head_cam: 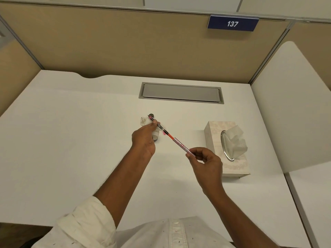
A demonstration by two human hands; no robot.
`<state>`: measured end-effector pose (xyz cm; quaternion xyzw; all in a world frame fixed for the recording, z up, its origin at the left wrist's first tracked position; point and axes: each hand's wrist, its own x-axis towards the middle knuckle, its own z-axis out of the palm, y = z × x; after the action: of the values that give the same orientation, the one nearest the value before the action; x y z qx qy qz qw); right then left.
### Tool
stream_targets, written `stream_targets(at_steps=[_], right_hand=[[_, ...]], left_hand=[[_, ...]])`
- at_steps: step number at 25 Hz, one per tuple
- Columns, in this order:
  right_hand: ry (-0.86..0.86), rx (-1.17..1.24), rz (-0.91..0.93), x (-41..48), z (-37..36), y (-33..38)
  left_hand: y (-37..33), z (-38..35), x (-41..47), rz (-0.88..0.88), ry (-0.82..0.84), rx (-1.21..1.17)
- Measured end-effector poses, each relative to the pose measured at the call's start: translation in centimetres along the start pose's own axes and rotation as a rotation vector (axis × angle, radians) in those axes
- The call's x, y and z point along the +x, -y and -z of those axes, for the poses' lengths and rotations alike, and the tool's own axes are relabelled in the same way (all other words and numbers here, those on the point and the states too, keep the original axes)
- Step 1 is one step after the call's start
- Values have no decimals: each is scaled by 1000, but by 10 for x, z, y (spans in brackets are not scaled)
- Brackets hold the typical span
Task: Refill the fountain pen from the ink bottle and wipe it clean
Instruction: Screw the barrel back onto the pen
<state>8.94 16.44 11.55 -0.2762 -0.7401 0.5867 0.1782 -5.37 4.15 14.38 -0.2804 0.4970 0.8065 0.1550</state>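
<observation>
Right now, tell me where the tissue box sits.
The tissue box stands on the white desk, at the right of the head view, just beyond the right hand holding the pen.

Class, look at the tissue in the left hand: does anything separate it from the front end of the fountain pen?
Nothing visible does. The tissue in the left hand is already wrapped against the fountain pen near its nib end; the right hand holds the rear end.

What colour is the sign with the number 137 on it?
The sign is dark blue with white numbers, seen in the head view.
</observation>
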Motion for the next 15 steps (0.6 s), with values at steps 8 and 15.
stream_targets(at_steps=[8, 15], right_hand=[[-7, 19, 3, -4, -9, 3], [51, 297, -261, -1, -16, 2]], left_hand=[[9, -3, -10, -16, 29, -20], [15, 1, -10, -25, 28, 24]])
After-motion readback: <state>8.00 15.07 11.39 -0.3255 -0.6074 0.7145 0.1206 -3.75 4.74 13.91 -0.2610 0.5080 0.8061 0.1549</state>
